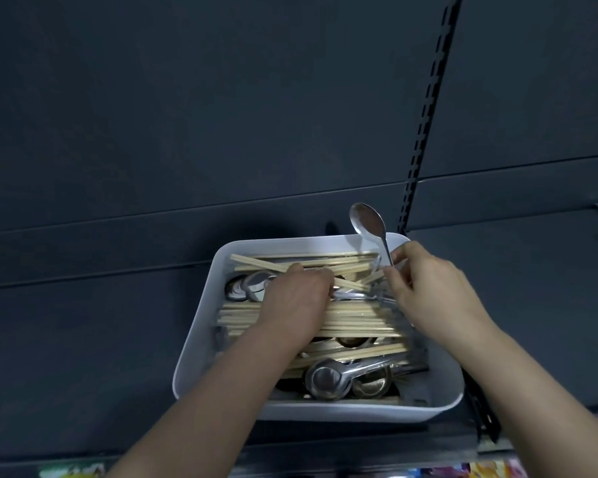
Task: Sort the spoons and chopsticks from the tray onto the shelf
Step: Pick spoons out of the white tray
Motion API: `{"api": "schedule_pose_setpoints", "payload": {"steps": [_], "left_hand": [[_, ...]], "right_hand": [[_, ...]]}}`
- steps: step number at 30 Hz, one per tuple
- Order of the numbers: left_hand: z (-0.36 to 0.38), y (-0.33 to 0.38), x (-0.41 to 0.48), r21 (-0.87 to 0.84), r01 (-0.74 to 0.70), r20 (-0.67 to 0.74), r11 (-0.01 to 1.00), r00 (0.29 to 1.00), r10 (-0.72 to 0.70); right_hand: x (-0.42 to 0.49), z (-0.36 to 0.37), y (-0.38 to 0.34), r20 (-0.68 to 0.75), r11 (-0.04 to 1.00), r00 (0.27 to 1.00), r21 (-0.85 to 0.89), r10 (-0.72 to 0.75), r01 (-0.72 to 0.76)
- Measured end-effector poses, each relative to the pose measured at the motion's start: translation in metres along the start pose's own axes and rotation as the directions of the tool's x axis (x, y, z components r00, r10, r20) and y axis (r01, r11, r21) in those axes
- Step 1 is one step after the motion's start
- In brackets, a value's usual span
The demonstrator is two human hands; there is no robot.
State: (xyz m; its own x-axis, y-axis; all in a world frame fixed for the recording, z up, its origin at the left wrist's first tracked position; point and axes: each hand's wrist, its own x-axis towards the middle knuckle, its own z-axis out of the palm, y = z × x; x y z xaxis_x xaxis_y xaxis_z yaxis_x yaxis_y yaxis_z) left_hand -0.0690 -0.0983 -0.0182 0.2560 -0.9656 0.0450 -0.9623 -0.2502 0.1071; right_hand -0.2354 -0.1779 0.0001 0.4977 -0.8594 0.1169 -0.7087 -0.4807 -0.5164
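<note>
A white rectangular plastic tray (201, 339) with rounded corners was set on a dark grey metal shelf (84, 322), and all positions below are given relative to that tray. The tray was filled with pale wooden chopsticks (359, 315) laid mostly crosswise in bundles, one bundle along the far wall and a thicker bundle across the middle. Shiny round-bowled metal spoons (328, 377) were heaped at the near end of the tray, and further spoon bowls were visible at the far left, beneath the chopsticks.

The left hand (294, 298) was placed palm down over the middle of the tray, with its fingers curled into the chopsticks near the far bundle. It could not be determined whether anything was actually clasped, since the fingertips were hidden among the sticks.

The right hand (432, 291) was positioned above the far right corner of the tray. A single polished metal spoon (368, 220) was pinched by its thin handle between the thumb and fingertips of that hand, the remaining fingers being loosely curled. The spoon was held nearly upright, its bowl raised above and beyond the far rim of the tray, clear of the other cutlery.

A black slotted metal upright (425, 132) rose from behind the far right corner of the tray.
</note>
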Motion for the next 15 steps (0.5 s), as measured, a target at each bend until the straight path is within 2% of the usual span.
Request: {"api": "schedule_pose_setpoints", "payload": {"steps": [4,7,10,12,13,15], "left_hand": [[-0.009,0.0,0.009,0.074,-0.084,0.068,0.994,0.995,0.079],[-0.024,-0.008,0.004,-0.029,-0.059,-0.12,0.998,0.991,0.056],[-0.046,-0.024,-0.008,-0.31,0.066,-0.346,0.948,0.921,-0.178],[-0.057,-0.039,-0.019,-0.574,0.136,-0.359,0.808,0.845,-0.397],[-0.061,-0.049,-0.026,-0.701,0.16,-0.306,0.695,0.812,-0.496],[-0.066,-0.068,-0.042,-0.898,0.174,-0.132,0.405,0.77,-0.624]], "right_hand": [[-0.002,-0.001,0.002,-0.016,0.999,1.0,0.049,-0.009,0.01],[-0.001,-0.002,-0.003,-0.025,0.997,0.999,0.078,-0.026,0.028],[0.004,-0.004,-0.019,-0.039,0.993,0.997,0.09,-0.074,0.077],[0.007,-0.003,-0.035,-0.033,0.988,0.994,0.108,-0.108,0.111],[0.008,-0.001,-0.044,-0.022,0.985,0.992,0.116,-0.123,0.125],[0.008,0.007,-0.065,0.009,0.982,0.988,0.118,-0.152,0.15]]}}
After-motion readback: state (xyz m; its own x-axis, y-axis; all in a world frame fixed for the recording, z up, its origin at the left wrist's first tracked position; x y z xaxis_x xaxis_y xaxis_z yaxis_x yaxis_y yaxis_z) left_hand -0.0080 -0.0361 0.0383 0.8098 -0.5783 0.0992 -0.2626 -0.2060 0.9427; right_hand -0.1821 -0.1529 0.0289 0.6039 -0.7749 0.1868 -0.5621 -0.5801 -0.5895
